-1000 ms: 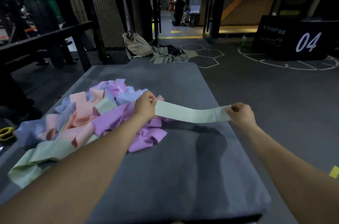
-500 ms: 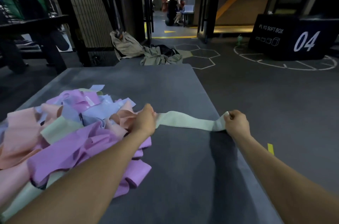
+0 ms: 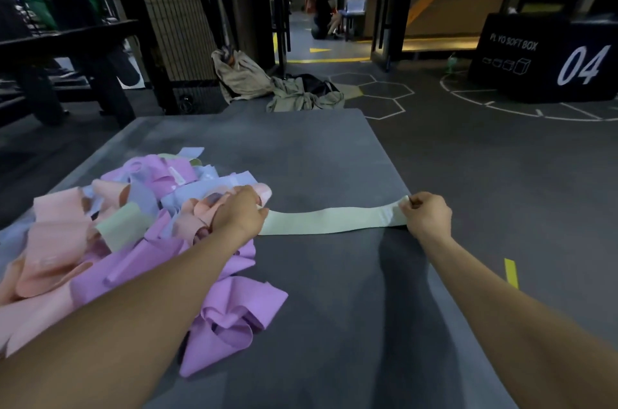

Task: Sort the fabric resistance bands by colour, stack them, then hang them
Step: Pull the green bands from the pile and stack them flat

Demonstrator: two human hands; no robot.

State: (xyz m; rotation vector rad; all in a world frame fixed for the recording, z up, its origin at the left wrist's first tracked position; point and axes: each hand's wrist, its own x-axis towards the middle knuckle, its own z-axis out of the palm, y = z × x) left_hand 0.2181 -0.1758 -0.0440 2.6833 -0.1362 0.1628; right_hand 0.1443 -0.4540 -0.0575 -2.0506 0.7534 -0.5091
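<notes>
A pale green fabric resistance band (image 3: 329,220) is stretched flat on the grey padded table (image 3: 301,147), one end pinched in the grip of the right hand (image 3: 426,218), the other held by the left hand (image 3: 239,214) at the edge of the tangled heap of pink, purple and lilac bands (image 3: 133,234). If that end is dragged across the heap, neighbouring bands could be pulled off; the right end lies near the table edge and could slide over.

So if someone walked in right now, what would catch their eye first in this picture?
Probably the pale green band, lying flat across the grey mat with the left hand and right hand each holding an end. Next, the jumbled pile of pink, purple and blue bands on the mat's left side, then the black box marked 04 far right.
</notes>
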